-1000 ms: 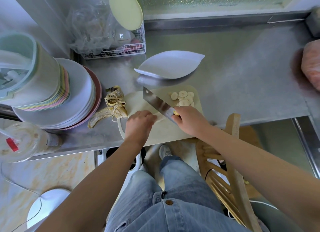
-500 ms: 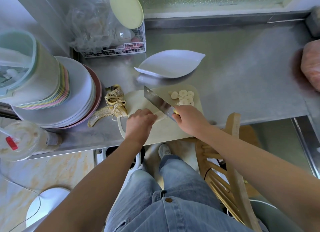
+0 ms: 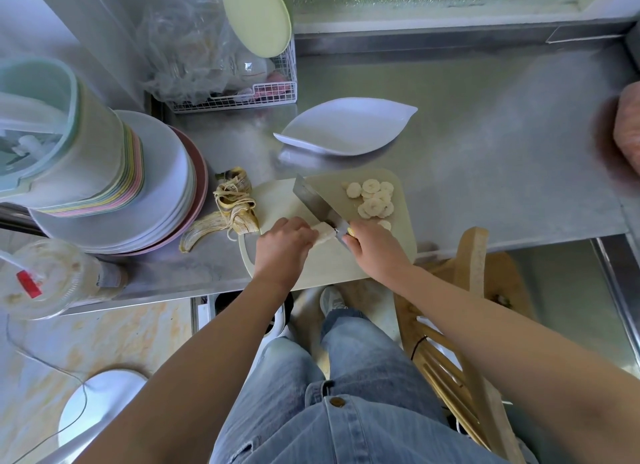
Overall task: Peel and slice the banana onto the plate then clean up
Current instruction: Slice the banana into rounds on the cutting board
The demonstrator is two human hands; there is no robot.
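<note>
white plate (image 3: pixel 346 131) seemingly bare — slices (image 3: pixel 374 200) on cutting board (image 3: pixel 401 241)

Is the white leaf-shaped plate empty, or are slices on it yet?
Empty. The plate shows only bare white; the slices lie piled on the cutting board.

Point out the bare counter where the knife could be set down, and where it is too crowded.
Free: the steel counter right of the white plate and cutting board, back to the window ledge. Crowded: left, where the banana peel lies against the stacked plates, with the wire basket behind.
</note>
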